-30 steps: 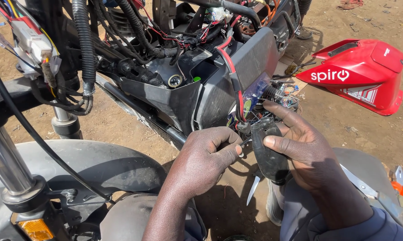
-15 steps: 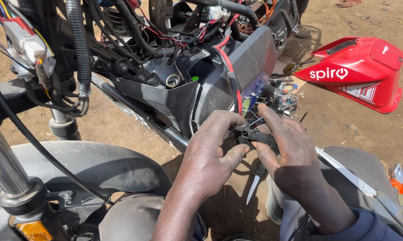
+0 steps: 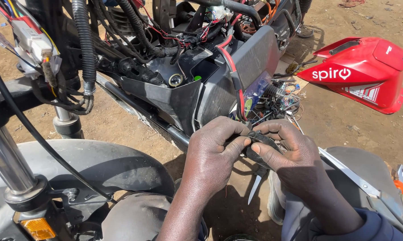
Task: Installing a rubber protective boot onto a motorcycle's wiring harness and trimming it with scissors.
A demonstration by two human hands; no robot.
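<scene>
Head view: your left hand (image 3: 212, 154) and right hand (image 3: 290, 151) pinch a small black part (image 3: 255, 149) between closed fingers, held close beside the stripped motorcycle's wiring (image 3: 277, 100) above the dirt ground (image 3: 335, 120).

The black part (image 3: 255, 149) gripped between left hand (image 3: 215, 154) and right hand (image 3: 290, 154) is mostly covered by fingers; its shape cannot be told. Blade (image 3: 255, 189) below: upper end hidden behind the hands. Wire tangle (image 3: 277, 100): strands too fine to separate. Fork (image 3: 7, 165) and red panel (image 3: 366, 73) are cut by the frame edges.
</scene>
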